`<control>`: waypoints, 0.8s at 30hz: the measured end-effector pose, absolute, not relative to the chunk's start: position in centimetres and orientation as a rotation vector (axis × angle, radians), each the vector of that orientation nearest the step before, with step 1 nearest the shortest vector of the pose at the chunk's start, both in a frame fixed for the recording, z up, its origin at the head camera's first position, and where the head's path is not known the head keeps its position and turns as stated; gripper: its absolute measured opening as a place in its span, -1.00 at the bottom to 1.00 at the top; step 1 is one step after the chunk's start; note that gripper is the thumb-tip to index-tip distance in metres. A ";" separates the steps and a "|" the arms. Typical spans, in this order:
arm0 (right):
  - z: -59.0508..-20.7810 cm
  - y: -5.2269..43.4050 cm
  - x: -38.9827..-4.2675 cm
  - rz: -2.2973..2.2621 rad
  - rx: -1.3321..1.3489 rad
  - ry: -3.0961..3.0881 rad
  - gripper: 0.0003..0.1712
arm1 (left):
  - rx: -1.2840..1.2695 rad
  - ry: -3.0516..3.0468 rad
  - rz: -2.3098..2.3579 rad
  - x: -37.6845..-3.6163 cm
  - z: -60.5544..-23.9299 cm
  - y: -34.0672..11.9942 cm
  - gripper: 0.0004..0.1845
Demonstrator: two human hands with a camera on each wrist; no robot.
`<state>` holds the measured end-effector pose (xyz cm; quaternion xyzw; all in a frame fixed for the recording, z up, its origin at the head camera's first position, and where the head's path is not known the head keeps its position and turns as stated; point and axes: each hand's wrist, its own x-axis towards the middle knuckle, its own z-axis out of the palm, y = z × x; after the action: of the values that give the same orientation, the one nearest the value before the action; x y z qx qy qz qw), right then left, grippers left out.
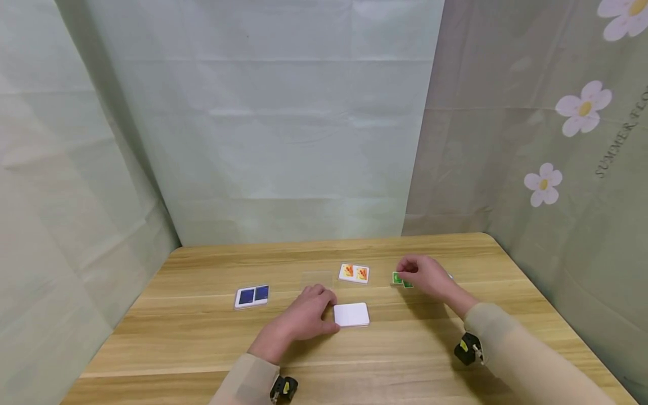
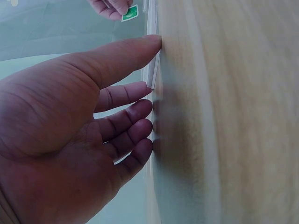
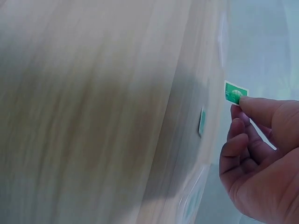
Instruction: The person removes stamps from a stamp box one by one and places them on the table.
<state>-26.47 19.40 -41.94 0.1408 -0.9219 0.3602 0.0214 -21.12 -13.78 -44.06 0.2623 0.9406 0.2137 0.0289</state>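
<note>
My right hand (image 1: pixel 427 277) pinches a small green stamp-like piece (image 3: pixel 235 93) with a pale border between thumb and fingertips, just above the table. A second green piece (image 3: pixel 202 122) lies on the wood below it. The left hand (image 1: pixel 307 316) rests on the table beside a stack of white rounded cards (image 1: pixel 351 315). Its thumb and index finger touch the stack's left side, and the other fingertips rest on the wood (image 2: pixel 224 140). In the left wrist view the stack (image 2: pixel 153 56) shows edge-on, and the held green piece (image 2: pixel 130 13) is in the background.
A card with two dark blue pieces (image 1: pixel 252 296) lies at the left. One with two orange pictures (image 1: pixel 354 273) lies at the back middle, beside a clear sheet (image 1: pixel 318 278). A clear-edged card (image 3: pixel 191 200) lies near the right hand. Curtains (image 1: pixel 263 140) surround the table.
</note>
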 end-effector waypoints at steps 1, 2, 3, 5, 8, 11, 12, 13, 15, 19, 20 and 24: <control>-42.0 19.7 -26.5 1.121 0.433 -2.856 -0.96 | 0.810 2.902 0.659 -21.1 -44.0 -13.8 -0.49; -42.0 20.0 -26.5 1.130 0.429 -2.853 -0.96 | 0.810 2.901 0.659 -21.1 -44.0 -13.8 -0.49; -42.1 20.3 -26.6 1.141 0.427 -2.849 -0.95 | 0.812 2.901 0.659 -21.1 -44.0 -13.8 -0.49; -42.3 20.9 -26.6 1.151 0.417 -2.840 -0.95 | 0.811 2.900 0.659 -21.0 -43.9 -13.8 -0.49; -42.4 21.7 -26.7 1.146 0.397 -2.837 -0.94 | 0.814 2.901 0.660 -21.1 -44.0 -13.8 -0.49; -42.5 22.3 -26.8 1.134 0.377 -2.841 -0.94 | 0.818 2.902 0.664 -21.1 -43.9 -13.8 -0.49; -42.6 22.4 -26.8 1.132 0.365 -2.843 -0.95 | 0.817 2.902 0.663 -21.1 -43.9 -13.8 -0.49; -42.6 22.6 -26.9 1.133 0.357 -2.846 -0.95 | 0.818 2.902 0.662 -21.1 -44.0 -13.8 -0.48; -42.7 22.9 -27.0 1.128 0.344 -2.851 -0.94 | 0.815 2.900 0.662 -21.0 -44.0 -13.8 -0.48; -42.7 23.6 -27.2 1.110 0.333 -2.863 -0.93 | 0.814 2.897 0.666 -21.0 -44.0 -13.8 -0.48; -42.7 23.8 -27.2 1.105 0.330 -2.864 -0.93 | 0.813 2.895 0.670 -21.0 -44.0 -13.8 -0.48; -42.7 24.5 -27.4 1.063 0.327 -2.865 -0.94 | 0.816 2.892 0.674 -21.0 -43.9 -13.8 -0.49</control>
<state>-27.42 24.46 -42.72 0.1065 -0.9317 0.3456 0.0340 -21.03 -13.75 -43.91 0.2647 0.9387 0.2187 0.0310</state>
